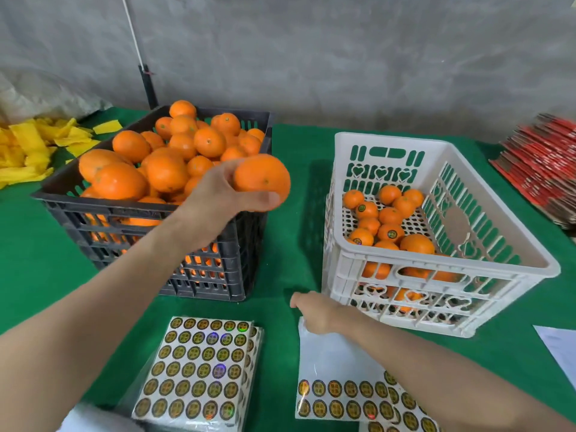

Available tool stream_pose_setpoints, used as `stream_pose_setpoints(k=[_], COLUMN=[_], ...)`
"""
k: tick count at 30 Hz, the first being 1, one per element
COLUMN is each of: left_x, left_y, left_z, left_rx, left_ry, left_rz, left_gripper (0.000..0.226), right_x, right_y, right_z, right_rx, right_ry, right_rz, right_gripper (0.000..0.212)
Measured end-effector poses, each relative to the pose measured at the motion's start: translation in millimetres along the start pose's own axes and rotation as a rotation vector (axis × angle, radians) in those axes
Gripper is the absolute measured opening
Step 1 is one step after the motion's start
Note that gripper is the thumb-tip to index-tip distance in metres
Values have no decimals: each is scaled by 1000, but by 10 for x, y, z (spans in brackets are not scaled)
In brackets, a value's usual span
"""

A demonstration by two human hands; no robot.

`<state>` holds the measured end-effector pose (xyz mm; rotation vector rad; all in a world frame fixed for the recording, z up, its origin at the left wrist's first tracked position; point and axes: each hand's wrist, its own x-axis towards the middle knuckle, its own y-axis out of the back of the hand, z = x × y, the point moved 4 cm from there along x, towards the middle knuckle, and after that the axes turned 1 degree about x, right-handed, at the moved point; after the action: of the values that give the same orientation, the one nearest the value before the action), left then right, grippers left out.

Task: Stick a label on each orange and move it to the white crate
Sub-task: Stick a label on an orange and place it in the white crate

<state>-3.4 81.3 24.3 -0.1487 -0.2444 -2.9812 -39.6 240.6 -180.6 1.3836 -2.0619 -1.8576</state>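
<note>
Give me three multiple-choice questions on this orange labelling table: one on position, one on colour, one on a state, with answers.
1. The white crate stands: A) right of the black crate; B) behind it; C) stacked on it.
2. The table cloth is: A) red; B) green; C) blue.
3. The left hand: A) grips an orange; B) lies flat on the cloth; C) hangs empty.
Answers: 1 A, they sit side by side with cloth between. 2 B, green shows around both crates. 3 A, its fingers curl round the fruit.

Left hand (pixel 218 188) raised, fingers curled; right hand (pixel 314 313) low, knuckles up
</note>
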Motion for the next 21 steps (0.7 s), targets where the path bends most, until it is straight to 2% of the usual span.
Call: stream_pose_setpoints(k=[2, 3, 5, 7, 11, 14, 16, 19, 21], left_x=[-164, -244, -389, -515, -604, -637, -631, -571, -532], left_y=[-185, -243, -311, -341, -349, -373, -384, -350, -299], left_z=[-151, -255, -501, -712, -963, -1011, -1046, -1100, -1132], left_rx=[-99, -162, -257, -290, -347, -306, -319, -413, -461], left_ry=[81, 139, 259, 353, 490, 552, 585, 603, 614], left_rz=[-112, -150, -209, -272, -348, -434, -426, -322, -262], left_gripper=[61, 67, 99, 113, 115, 114, 112, 112, 115], right_x=[-75, -129, -232, -304, -323, -287, -278, -417, -549], right_y=[213, 348, 619, 835, 988, 1073, 1101, 1071, 952], right_z=[-93, -141, -221, -275, -240, -190, -186, -253, -309], right_rx=[147, 212, 318, 427, 680, 744, 683, 486, 507], right_ry=[97, 143, 231, 305, 311, 281, 241, 228, 219], right_rz=[48, 76, 138, 189, 169, 258, 405, 810, 958], right_gripper=[40, 36, 18, 23, 26, 29, 29, 16, 13])
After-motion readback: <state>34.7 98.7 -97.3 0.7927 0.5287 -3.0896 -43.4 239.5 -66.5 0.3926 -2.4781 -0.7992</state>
